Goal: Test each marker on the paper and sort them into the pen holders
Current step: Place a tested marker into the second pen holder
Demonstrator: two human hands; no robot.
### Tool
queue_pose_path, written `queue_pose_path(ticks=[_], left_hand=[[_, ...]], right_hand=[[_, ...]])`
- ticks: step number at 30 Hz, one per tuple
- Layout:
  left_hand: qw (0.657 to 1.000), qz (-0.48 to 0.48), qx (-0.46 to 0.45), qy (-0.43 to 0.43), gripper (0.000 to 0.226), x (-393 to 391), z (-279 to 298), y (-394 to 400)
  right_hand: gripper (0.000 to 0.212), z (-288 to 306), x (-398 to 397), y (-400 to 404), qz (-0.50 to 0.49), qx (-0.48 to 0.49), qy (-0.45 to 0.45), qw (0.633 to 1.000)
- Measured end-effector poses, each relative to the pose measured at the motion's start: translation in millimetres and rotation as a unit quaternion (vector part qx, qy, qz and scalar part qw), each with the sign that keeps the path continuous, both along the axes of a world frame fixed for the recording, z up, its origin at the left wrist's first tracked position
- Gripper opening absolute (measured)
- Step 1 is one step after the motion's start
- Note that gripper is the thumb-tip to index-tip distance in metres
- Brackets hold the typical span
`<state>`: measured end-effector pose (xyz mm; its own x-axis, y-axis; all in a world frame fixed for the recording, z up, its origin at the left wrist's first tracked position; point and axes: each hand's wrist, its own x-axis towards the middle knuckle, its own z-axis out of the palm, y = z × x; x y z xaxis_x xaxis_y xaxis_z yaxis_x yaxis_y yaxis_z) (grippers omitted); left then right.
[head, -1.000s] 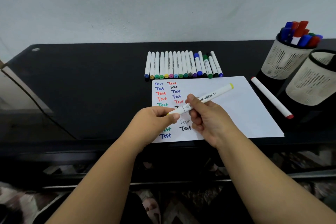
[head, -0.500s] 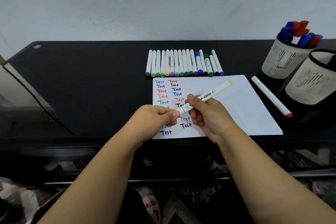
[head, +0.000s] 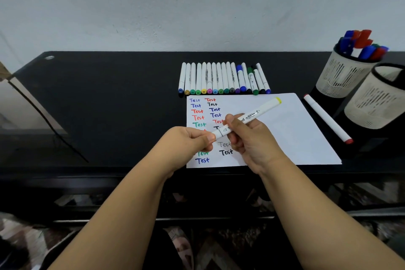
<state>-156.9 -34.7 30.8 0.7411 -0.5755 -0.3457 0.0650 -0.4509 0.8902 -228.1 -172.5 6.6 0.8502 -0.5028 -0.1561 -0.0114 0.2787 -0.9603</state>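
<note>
- The right hand (head: 247, 138) grips a white-barrelled marker with a yellow end cap (head: 252, 115) round its middle, at the centre of the frame above the paper, the yellow end pointing to the upper right.
- The left hand (head: 188, 140) pinches the near white cap of that marker between thumb and forefinger; the cap looks seated, with no nib showing.
- Judgement: the step in hand is uncapping this marker for its test stroke. The next move calls for a straight pull along the barrel, then a bare patch of paper to write on.
- The white sheet of paper (head: 285, 129) lies flat on the black glossy table (head: 109, 98); two columns of coloured "Test" words fill its left part, the right half blank.
- A row of white-barrelled markers with coloured end caps (head: 223, 79) lies side by side just beyond the paper's far edge, apparently awaiting testing.
- A single white marker with red ends (head: 326, 118) lies loose, right of the paper, near the holders.
- At the upper right, a cream mesh pen holder with blue, red and green markers (head: 341, 74) stands behind a second cream mesh pen holder (head: 377, 103), whose contents cannot be seen.
- Judgement: the task is partly done.
</note>
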Motion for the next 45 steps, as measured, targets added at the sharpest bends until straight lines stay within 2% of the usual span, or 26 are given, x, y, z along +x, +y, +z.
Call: queue_pose_path(ticks=[3,6,8,12,18,21,23,27,29,34,45], left_hand=[[0.999,0.006,-0.004,-0.043,0.015,-4,-1,-3],[0.998,0.0,0.006,-0.062,0.017,-3,-1,-6],[0.999,-0.01,0.009,-0.047,0.02,-1,1,-5],[0.998,-0.028,-0.037,0.037,0.035,7,4,9],[1.0,0.017,0.025,-0.01,0.022,10,2,9],[0.999,0.01,0.04,-0.032,0.021,7,1,7],[0.998,0.015,0.042,-0.045,0.022,8,-1,8],[0.997,0.026,0.037,-0.056,0.023,9,-3,10],[0.997,0.029,0.032,-0.061,0.022,9,-4,10],[0.997,0.032,0.03,-0.067,0.022,7,-5,4],[0.997,0.031,0.031,-0.066,0.016,4,-8,3]], right_hand=[[0.019,1,2,1,-0.049,0.01,0.013,0.999],[0.019,0,3,1,-0.059,0.009,0.018,0.998],[0.019,1,3,0,-0.053,0.021,0.016,0.998],[0.022,7,0,-20,-0.075,0.088,-0.016,0.993],[0.02,3,-5,-20,-0.081,0.036,0.023,0.996],[0.028,4,-10,-18,-0.088,-0.006,0.025,0.996],[0.031,4,-17,-20,-0.087,-0.051,0.03,0.994],[0.023,0,-28,-21,-0.07,-0.129,0.038,0.988],[0.028,-4,-28,-20,-0.082,-0.153,0.054,0.983],[0.043,-7,-25,-14,-0.119,-0.192,0.078,0.971],[0.04,-12,-22,-5,-0.067,-0.265,0.106,0.956]])
